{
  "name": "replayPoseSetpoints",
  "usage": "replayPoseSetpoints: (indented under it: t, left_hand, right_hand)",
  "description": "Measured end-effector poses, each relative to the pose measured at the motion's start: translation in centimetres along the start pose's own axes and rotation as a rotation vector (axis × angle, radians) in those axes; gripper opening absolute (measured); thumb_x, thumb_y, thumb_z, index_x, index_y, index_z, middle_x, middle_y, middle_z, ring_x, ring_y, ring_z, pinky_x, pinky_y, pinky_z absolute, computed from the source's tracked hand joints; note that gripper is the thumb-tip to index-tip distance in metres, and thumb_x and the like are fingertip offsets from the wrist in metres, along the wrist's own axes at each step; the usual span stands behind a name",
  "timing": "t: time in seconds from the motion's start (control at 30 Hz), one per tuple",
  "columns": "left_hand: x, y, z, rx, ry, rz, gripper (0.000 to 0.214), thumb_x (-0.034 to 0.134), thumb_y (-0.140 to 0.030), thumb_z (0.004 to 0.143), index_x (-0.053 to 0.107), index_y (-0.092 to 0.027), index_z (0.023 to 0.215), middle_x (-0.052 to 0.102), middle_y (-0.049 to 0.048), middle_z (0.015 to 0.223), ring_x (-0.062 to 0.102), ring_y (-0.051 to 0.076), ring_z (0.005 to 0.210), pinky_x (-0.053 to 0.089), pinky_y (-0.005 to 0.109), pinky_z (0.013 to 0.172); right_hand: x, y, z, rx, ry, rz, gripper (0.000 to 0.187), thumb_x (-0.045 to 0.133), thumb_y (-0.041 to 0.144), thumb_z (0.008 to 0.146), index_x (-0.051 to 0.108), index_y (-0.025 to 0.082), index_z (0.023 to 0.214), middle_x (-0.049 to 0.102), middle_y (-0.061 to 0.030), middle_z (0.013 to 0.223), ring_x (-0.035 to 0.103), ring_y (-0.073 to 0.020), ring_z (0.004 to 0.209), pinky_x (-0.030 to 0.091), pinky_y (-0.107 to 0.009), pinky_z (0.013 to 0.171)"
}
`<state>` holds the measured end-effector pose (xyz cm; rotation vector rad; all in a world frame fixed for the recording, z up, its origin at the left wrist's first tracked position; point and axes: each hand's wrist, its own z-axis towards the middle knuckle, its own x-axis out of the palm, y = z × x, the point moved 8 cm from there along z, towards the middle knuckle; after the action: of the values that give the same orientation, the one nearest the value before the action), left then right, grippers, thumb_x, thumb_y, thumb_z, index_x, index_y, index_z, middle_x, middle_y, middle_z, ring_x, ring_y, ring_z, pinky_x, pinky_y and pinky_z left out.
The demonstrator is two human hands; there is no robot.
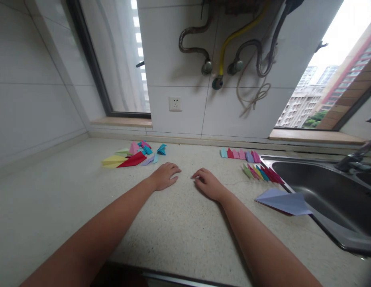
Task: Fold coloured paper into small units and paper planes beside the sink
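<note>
My left hand (165,176) rests on the pale speckled countertop (185,223), fingers apart and holding nothing. Across a small gap, my right hand (207,183) also lies on the counter, its fingers loosely bent and no object visible in them. Beyond my left hand is a loose pile of folded paper pieces, among them a red paper plane (133,160), a yellow paper plane (112,160) and a blue folded paper (161,149). Right of my right hand lie a row of small folded papers (239,154), a second colourful row (261,173) and a large lavender paper plane (282,201).
A steel sink (317,179) with a faucet (355,157) is set into the counter at the right. The tiled wall behind carries a socket (175,104), metal hoses and a yellow pipe (225,44). Windows stand on both sides.
</note>
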<state>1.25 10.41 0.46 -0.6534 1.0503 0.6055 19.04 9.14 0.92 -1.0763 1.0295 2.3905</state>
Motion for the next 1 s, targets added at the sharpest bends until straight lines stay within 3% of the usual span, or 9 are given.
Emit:
replayPoseSetpoints:
  t: [0.1, 0.23, 0.33, 0.43, 0.7, 1.0]
  left_hand:
    - [-1.1, 2.1, 0.2, -0.070, -0.058, 0.095, 0.032, 0.051, -0.029, 0.089, 0.063, -0.024, 0.118, 0.057, 0.0105, 0.125, 0.049, 0.027, 0.117, 0.036, 0.044, 0.104]
    - [-3.2, 7.3, 0.4, -0.266, -0.155, 0.243, 0.034, 0.045, -0.033, 0.093, 0.064, -0.022, 0.118, 0.053, 0.0123, 0.131, 0.046, 0.030, 0.123, 0.033, 0.046, 0.106]
    - [-3.7, 11.1, 0.5, -0.397, -0.133, 0.298, 0.039, 0.044, -0.039, 0.093, 0.062, -0.024, 0.124, 0.049, 0.0109, 0.140, 0.041, 0.032, 0.129, 0.029, 0.047, 0.109]
    - [-3.0, 13.6, 0.9, -0.442, -0.070, 0.281, 0.045, 0.042, -0.045, 0.093, 0.058, -0.025, 0.130, 0.046, 0.0104, 0.145, 0.037, 0.033, 0.135, 0.027, 0.048, 0.110]
    - [-0.8, 15.1, 3.0, -0.392, -0.015, 0.234, 0.049, 0.036, -0.045, 0.095, 0.056, -0.020, 0.133, 0.051, 0.0114, 0.143, 0.045, 0.027, 0.131, 0.027, 0.042, 0.110]
    - [-1.0, 14.7, 3.6, -0.368, -0.036, 0.189, 0.040, 0.047, -0.041, 0.090, 0.065, -0.017, 0.116, 0.053, 0.0119, 0.139, 0.045, 0.029, 0.129, 0.025, 0.041, 0.112]
  right_hand:
    - [-0.1, -0.2, 0.1, 0.005, 0.000, 0.028, 0.022, 0.054, 0.010, 0.083, 0.068, 0.019, 0.097, 0.061, -0.0069, 0.096, 0.057, -0.0197, 0.095, 0.043, -0.035, 0.089]
    - [-0.1, -0.6, 0.2, 0.035, 0.004, 0.044, 0.022, 0.053, 0.011, 0.083, 0.069, 0.018, 0.097, 0.061, -0.0074, 0.096, 0.058, -0.0190, 0.093, 0.044, -0.034, 0.086]
    - [-0.1, -0.8, 0.3, 0.044, 0.008, 0.056, 0.023, 0.053, 0.011, 0.082, 0.069, 0.018, 0.097, 0.060, -0.0073, 0.096, 0.058, -0.0186, 0.091, 0.044, -0.033, 0.085]
    - [-0.1, -0.8, 0.4, 0.050, 0.016, 0.067, 0.023, 0.054, 0.010, 0.081, 0.069, 0.018, 0.097, 0.060, -0.0072, 0.096, 0.058, -0.0185, 0.090, 0.045, -0.033, 0.084]
    - [-0.1, -1.0, 0.4, 0.069, 0.022, 0.075, 0.022, 0.053, 0.011, 0.082, 0.069, 0.019, 0.096, 0.061, -0.0070, 0.096, 0.059, -0.0187, 0.090, 0.045, -0.033, 0.084]
    - [0.0, -1.2, 0.4, 0.075, 0.031, 0.078, 0.020, 0.054, 0.012, 0.083, 0.069, 0.019, 0.095, 0.062, -0.0070, 0.096, 0.059, -0.0187, 0.091, 0.045, -0.033, 0.086]
